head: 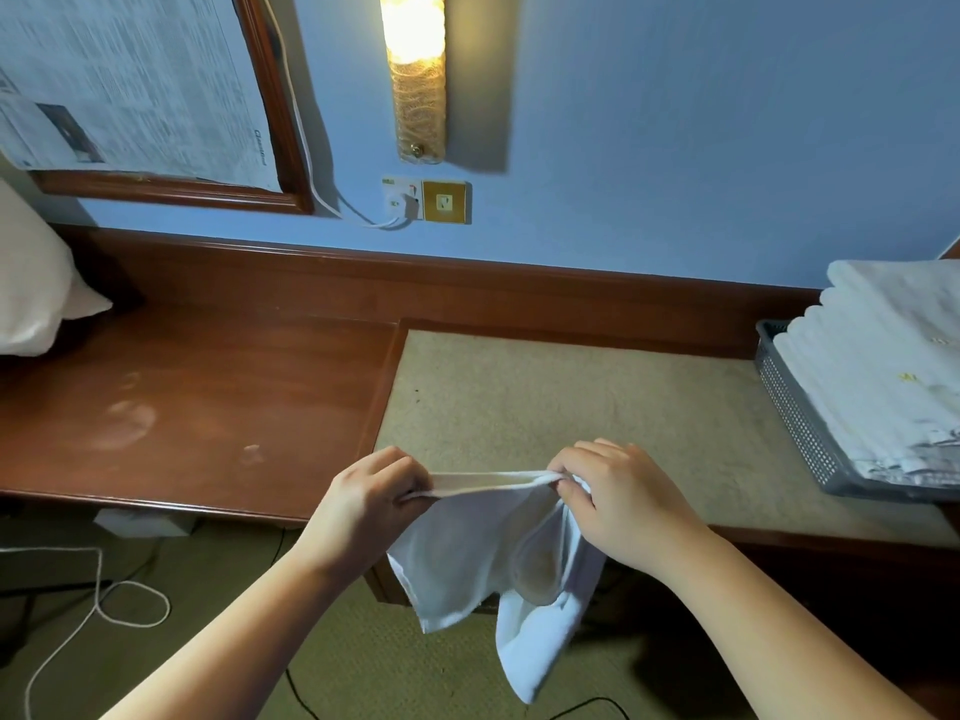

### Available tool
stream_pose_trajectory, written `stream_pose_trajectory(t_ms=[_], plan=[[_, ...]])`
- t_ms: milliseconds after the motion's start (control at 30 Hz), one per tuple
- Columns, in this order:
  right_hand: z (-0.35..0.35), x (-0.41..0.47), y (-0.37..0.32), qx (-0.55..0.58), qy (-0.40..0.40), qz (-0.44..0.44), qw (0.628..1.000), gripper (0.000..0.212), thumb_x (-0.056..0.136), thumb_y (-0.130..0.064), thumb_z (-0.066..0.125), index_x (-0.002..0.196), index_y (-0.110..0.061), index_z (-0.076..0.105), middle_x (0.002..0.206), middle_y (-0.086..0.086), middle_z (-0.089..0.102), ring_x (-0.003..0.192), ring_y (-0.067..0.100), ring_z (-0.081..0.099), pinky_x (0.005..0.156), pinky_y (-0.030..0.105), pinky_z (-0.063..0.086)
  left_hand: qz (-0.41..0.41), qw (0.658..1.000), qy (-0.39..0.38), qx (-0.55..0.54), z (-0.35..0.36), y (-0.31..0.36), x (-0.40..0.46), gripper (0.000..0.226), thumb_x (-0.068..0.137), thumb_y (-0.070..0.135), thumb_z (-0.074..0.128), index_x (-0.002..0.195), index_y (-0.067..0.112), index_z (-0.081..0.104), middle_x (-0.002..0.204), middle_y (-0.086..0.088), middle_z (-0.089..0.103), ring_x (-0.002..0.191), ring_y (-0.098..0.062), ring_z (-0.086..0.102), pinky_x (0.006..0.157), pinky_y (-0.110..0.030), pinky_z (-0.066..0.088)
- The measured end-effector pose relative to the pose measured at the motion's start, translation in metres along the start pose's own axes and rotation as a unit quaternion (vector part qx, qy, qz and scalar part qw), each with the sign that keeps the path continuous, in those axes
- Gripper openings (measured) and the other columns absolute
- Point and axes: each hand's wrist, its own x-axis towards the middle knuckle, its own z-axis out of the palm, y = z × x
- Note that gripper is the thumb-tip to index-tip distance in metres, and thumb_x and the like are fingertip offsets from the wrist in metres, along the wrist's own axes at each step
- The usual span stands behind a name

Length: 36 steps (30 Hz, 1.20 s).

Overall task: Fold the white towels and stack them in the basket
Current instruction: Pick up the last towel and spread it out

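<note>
A white towel hangs in the air in front of the beige padded surface. My left hand pinches its top edge on the left, and my right hand pinches the same edge on the right. The edge is stretched between both hands, and the rest droops below them past the bench's front edge. At the far right stands a grey mesh basket with a stack of folded white towels in it, rising above its rim.
A brown wooden tabletop lies to the left, with a white pillow at its far left. A lit wall lamp and sockets are on the blue wall. White cord loops on the carpet below.
</note>
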Motion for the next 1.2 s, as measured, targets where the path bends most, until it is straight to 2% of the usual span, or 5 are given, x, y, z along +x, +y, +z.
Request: stream_pose_trajectory(t_ms=[267,500,700,867,1200], plan=[[0.008,0.003,-0.008,-0.011,-0.023,-0.011,1.000,0.011,0.098,-0.026,0.058,0.094,-0.031,0.066,0.087,-0.016,0.062,0.083,0.011,0.054,0.075,0.037,0.044,-0.042,0.992,-0.081,0.083,-0.003,-0.011,-0.004,0.024,0.091,0.057,0.065,0.095,0.033,0.064,0.079,0.015,0.055,0.064,-0.010,0.056,0.053,-0.027,0.047],[0.004,0.015,0.004,-0.045,-0.041,-0.017,0.998,0.019,0.103,-0.041,0.055,0.109,-0.032,0.070,0.090,-0.010,0.061,0.090,0.020,0.062,0.074,0.036,0.039,-0.088,0.976,-0.161,0.115,0.003,0.001,0.025,0.028,0.084,-0.006,0.055,0.096,0.018,0.050,0.086,0.002,0.056,0.067,-0.029,0.056,0.059,-0.046,0.050],[-0.057,0.022,0.029,-0.179,-0.179,0.075,0.964,0.094,0.056,-0.108,0.032,0.133,-0.056,0.045,0.098,-0.015,0.039,0.097,0.014,0.046,0.089,0.041,0.038,-0.031,0.958,-0.108,0.263,-0.019,0.011,0.061,0.032,0.070,0.008,0.050,0.092,0.027,0.063,0.068,0.003,0.050,0.044,-0.032,0.054,0.036,-0.028,0.033],[-0.091,0.003,0.082,-0.175,-0.120,0.154,0.965,0.008,0.096,-0.048,0.062,0.097,-0.055,0.060,0.094,-0.010,0.044,0.092,0.013,0.049,0.087,0.039,0.033,-0.059,0.947,-0.139,0.283,-0.062,0.001,0.080,0.029,0.086,0.049,0.040,0.097,0.029,0.058,0.083,0.006,0.063,0.074,-0.027,0.067,0.055,-0.031,0.043],[-0.155,-0.019,0.134,-0.146,0.075,0.199,0.966,0.019,0.094,-0.029,0.063,0.077,-0.030,0.054,0.081,-0.007,0.051,0.079,0.025,0.052,0.073,0.040,0.043,-0.048,0.951,-0.079,0.296,-0.099,0.024,0.129,0.032,0.094,0.047,0.067,0.073,0.033,0.046,0.074,0.015,0.052,0.080,-0.021,0.057,0.063,-0.031,0.036]])
